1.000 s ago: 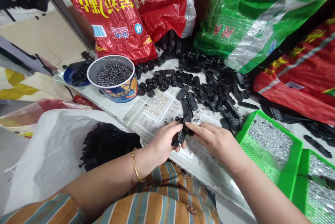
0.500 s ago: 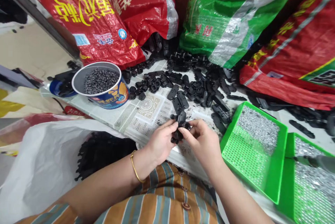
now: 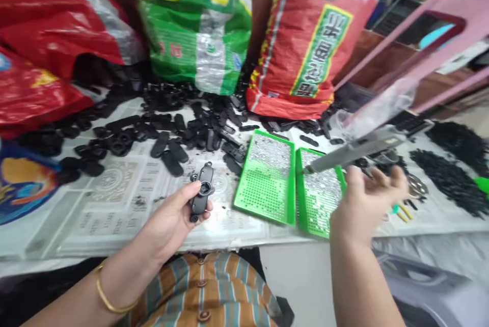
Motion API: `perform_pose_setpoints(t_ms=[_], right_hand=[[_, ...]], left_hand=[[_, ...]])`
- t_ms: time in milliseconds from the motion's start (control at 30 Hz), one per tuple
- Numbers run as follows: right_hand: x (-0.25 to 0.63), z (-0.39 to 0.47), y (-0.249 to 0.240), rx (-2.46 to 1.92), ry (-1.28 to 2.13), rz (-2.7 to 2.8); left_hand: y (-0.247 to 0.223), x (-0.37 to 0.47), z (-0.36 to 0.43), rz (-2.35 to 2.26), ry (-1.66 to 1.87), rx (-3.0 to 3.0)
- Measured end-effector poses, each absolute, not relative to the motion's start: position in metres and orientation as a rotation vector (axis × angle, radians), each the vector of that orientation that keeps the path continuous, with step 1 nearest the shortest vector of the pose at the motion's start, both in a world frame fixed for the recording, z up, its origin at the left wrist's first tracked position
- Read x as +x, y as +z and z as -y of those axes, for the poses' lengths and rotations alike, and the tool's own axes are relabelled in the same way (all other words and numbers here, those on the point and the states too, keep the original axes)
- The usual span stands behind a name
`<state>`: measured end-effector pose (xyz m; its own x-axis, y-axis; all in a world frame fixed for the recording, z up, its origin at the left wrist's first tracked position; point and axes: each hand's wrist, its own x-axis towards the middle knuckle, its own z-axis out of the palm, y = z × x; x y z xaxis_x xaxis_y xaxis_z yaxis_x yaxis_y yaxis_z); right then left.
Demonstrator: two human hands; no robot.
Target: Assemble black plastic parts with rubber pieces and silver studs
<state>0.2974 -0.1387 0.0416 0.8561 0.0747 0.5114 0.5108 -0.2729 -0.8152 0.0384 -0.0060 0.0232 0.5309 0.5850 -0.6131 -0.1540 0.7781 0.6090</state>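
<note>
My left hand (image 3: 179,215) grips a black plastic part (image 3: 200,197), an elongated piece with a round ring at its middle and small wheel-like ends, held above the table. My right hand (image 3: 369,194) is raised at the right, fingers apart and holding nothing. Just beyond it a grey pen-shaped power screwdriver (image 3: 355,151) slants down, its tip over the right green tray (image 3: 298,189). That tray and the left green tray (image 3: 293,184) hold many small silvery metal pieces.
Loose black plastic parts (image 3: 171,156) lie scattered across the table (image 3: 126,235). Behind them stand a green sack (image 3: 171,52), a red sack (image 3: 278,77) and more red sacking at left. A pink frame (image 3: 439,1) rises at right, near heaps of black pieces (image 3: 454,174).
The view has turned right. My right hand has let go of the black part and moved right toward the screwdriver, its fingers opening. My left hand keeps the part.
</note>
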Motion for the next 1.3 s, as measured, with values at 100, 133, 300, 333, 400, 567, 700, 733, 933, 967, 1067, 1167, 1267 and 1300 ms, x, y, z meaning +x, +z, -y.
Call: perform_pose_setpoints(t_ms=[100,133,300,333,400,567,700,733,933,967,1067,1167,1267,1300], right_hand=[[0.325,0.132,0.041,-1.903,-0.141,0.485],[0.329,0.129,0.041,-1.917,-0.071,0.504],[0.326,0.134,0.055,-1.694,-0.011,0.601],[0.324,0.139,0.058,-1.6,-0.015,0.611],[0.319,0.147,0.059,-1.452,-0.08,0.573],[0.318,0.157,0.037,-1.285,-0.216,0.461],[0.323,0.154,0.019,-1.214,-0.208,0.487],[0.325,0.153,0.017,-1.207,-0.209,0.49],[0.33,0.148,0.007,-1.21,-0.199,0.48],[0.331,0.148,0.006,-1.213,-0.2,0.477],[0.332,0.147,0.004,-1.219,-0.218,0.469],[0.332,0.146,0.003,-1.232,-0.22,0.469],[0.332,0.146,0.003,-1.235,-0.207,0.476],[0.332,0.146,0.004,-1.231,-0.202,0.476]], left_hand=[[0.028,0.057,0.02,-0.847,0.373,0.615],[0.03,0.063,0.025,-0.834,0.347,0.65],[0.034,0.085,0.042,-0.797,0.235,0.751],[0.033,0.088,0.044,-0.792,0.218,0.756],[0.031,0.095,0.047,-0.785,0.195,0.769],[0.024,0.107,0.051,-0.831,0.12,0.777],[0.024,0.109,0.052,-0.871,0.122,0.764],[0.024,0.109,0.052,-0.873,0.124,0.765],[0.022,0.109,0.052,-0.836,0.15,0.747],[0.022,0.109,0.052,-0.832,0.152,0.745],[0.022,0.11,0.052,-0.833,0.151,0.747],[0.024,0.11,0.052,-0.842,0.15,0.743],[0.024,0.11,0.052,-0.839,0.153,0.729],[0.023,0.11,0.052,-0.834,0.158,0.723]])
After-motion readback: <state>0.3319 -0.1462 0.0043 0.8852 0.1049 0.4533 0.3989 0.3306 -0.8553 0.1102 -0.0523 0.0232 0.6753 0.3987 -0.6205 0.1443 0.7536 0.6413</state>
